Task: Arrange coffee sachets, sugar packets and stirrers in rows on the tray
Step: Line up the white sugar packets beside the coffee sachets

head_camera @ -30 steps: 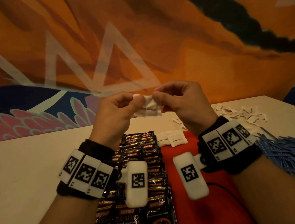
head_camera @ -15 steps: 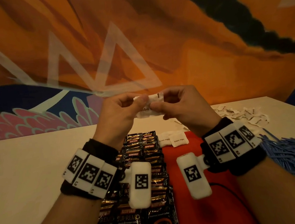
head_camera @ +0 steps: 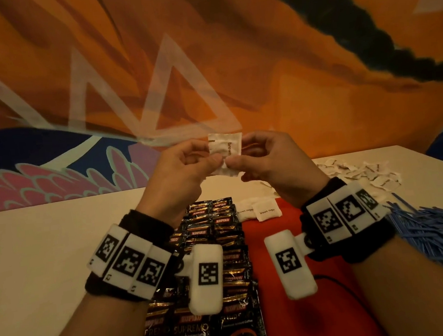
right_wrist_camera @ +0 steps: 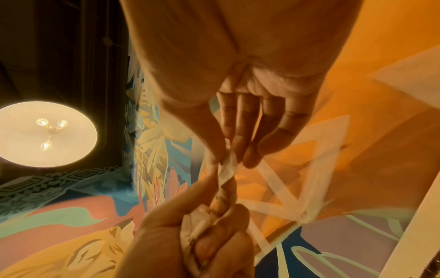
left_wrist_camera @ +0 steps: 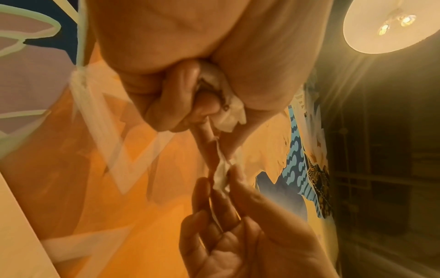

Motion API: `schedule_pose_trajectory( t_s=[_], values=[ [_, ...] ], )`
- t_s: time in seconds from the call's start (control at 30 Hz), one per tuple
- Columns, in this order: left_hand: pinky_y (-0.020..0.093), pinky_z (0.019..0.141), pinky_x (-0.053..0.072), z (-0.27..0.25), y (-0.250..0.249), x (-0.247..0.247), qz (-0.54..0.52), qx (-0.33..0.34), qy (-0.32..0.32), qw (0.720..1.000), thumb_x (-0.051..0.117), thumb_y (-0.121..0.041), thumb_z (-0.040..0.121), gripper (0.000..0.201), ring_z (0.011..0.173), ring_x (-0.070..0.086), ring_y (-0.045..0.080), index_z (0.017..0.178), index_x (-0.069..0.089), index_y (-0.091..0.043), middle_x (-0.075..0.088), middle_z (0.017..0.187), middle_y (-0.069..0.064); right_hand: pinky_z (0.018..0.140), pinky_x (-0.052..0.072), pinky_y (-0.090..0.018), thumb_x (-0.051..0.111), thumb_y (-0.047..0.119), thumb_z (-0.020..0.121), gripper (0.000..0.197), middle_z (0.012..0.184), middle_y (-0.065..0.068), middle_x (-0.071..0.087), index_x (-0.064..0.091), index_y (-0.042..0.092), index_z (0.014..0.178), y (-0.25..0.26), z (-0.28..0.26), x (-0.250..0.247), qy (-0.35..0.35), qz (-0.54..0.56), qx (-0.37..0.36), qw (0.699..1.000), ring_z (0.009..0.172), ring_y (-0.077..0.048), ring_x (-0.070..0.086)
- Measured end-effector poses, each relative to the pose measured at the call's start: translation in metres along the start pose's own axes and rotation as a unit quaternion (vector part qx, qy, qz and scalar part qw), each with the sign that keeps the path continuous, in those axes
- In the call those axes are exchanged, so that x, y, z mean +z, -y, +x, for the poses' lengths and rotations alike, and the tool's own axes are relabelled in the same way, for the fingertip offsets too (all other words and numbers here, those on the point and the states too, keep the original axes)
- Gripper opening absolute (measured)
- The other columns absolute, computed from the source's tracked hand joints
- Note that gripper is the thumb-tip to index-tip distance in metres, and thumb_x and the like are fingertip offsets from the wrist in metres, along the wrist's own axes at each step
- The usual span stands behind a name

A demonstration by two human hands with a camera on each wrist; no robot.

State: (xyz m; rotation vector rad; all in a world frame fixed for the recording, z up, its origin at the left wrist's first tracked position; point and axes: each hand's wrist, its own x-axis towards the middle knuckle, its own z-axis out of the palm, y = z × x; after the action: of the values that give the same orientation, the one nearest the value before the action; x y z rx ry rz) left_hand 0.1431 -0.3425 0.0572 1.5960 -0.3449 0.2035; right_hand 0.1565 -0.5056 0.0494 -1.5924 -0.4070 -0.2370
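Both hands are raised above the red tray and pinch white brown-sugar packets between them. My left hand grips a small bunch of packets; my right hand pinches the upright one with thumb and fingers. Rows of black coffee sachets cover the tray's left side. Two sugar packets lie at the tray's far edge. Blue stirrers are heaped on the table at the right.
A loose pile of white sugar packets lies on the beige table at the far right. A painted wall stands right behind the table. A ceiling lamp shows in the wrist views.
The hands have risen slightly, and the packet between them has been turned from crumpled and tilted to upright, its printed face now toward me.
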Motion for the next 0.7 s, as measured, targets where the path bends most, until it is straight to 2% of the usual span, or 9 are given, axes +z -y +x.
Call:
schedule_pose_trajectory(
  t_s=[0.13,0.23,0.3,0.37,0.47,0.53,0.6,0.7],
  values=[
    [0.009,0.038,0.032,0.0021,0.0032,-0.0031,0.037,-0.014,0.016,0.999,0.066,-0.008,0.09,0.017,0.044,0.048,-0.003,0.106,0.062,-0.007,0.065,0.105,0.013,0.064,0.051,-0.028,0.07,0.001,0.085,0.013,0.086,-0.008,0.069,0.067,0.012,0.088,-0.0005,-0.0014,-0.0006,0.02,-0.048,-0.007,0.999,0.076,-0.017,0.064],
    [0.008,0.039,0.033,0.0023,0.0027,-0.003,0.046,0.003,0.02,0.999,0.066,-0.015,0.089,0.021,0.043,0.049,-0.004,0.107,0.065,-0.003,0.069,0.098,0.012,0.065,0.052,-0.03,0.07,0.005,0.086,0.008,0.088,-0.011,0.07,0.069,0.011,0.089,-0.001,-0.0026,-0.0005,0.029,-0.081,-0.017,0.996,0.074,-0.019,0.063],
    [0.007,0.039,0.034,0.0014,0.0013,-0.0018,0.034,0.02,0.002,0.999,0.064,-0.01,0.091,0.013,0.044,0.051,-0.004,0.101,0.064,-0.001,0.068,0.091,0.013,0.065,0.053,-0.03,0.071,0.001,0.083,0.015,0.092,-0.011,0.069,0.068,0.013,0.092,-0.0019,-0.0021,0.0006,0.01,-0.071,-0.029,0.997,0.076,-0.019,0.064],
    [0.01,0.037,0.032,0.0015,0.0008,-0.0022,0.002,0.017,-0.022,1.0,0.063,-0.008,0.092,0.007,0.043,0.05,-0.002,0.095,0.062,-0.002,0.066,0.087,0.013,0.065,0.054,-0.029,0.075,0.004,0.082,0.02,0.096,-0.012,0.069,0.065,0.013,0.097,-0.0017,-0.0015,0.001,0.007,-0.054,-0.023,0.998,0.079,-0.018,0.066],
    [0.015,0.032,0.025,0.0025,0.0005,-0.005,-0.043,-0.016,-0.03,0.998,0.063,-0.009,0.092,0.005,0.043,0.045,0.002,0.091,0.059,-0.006,0.062,0.083,0.009,0.063,0.053,-0.028,0.075,0.007,0.082,0.015,0.088,-0.013,0.07,0.064,0.008,0.092,-0.0022,-0.0023,0.0013,0.017,-0.04,-0.018,0.999,0.074,-0.015,0.069],
    [0.016,0.032,0.025,0.0027,0.0009,-0.0055,-0.043,-0.034,-0.017,0.998,0.063,-0.009,0.093,0.004,0.046,0.044,0.005,0.09,0.061,-0.008,0.063,0.087,0.009,0.06,0.051,-0.025,0.074,0.006,0.083,0.012,0.08,-0.011,0.07,0.065,0.004,0.091,-0.004,-0.0018,0.0006,0.01,-0.041,-0.025,0.999,0.069,-0.012,0.068],
    [0.016,0.033,0.026,0.0021,0.0017,-0.0046,-0.032,-0.025,-0.019,0.999,0.064,-0.013,0.093,0.005,0.049,0.043,0.007,0.093,0.065,-0.008,0.065,0.089,0.01,0.059,0.049,-0.025,0.074,0.006,0.083,0.013,0.078,-0.008,0.07,0.067,0.001,0.093,-0.0043,-0.001,0.0001,0.007,-0.04,-0.023,0.999,0.067,-0.01,0.067],
    [0.016,0.034,0.027,0.0034,0.0035,-0.0044,-0.013,0.0,-0.043,0.999,0.066,-0.016,0.091,0.015,0.044,0.041,0.004,0.097,0.068,-0.003,0.064,0.078,0.005,0.057,0.048,-0.027,0.073,0.011,0.085,0.012,0.081,-0.01,0.072,0.068,0.004,0.093,-0.0016,-0.0006,-0.0004,-0.006,-0.01,-0.015,1.0,0.067,-0.016,0.068]
  ],
)
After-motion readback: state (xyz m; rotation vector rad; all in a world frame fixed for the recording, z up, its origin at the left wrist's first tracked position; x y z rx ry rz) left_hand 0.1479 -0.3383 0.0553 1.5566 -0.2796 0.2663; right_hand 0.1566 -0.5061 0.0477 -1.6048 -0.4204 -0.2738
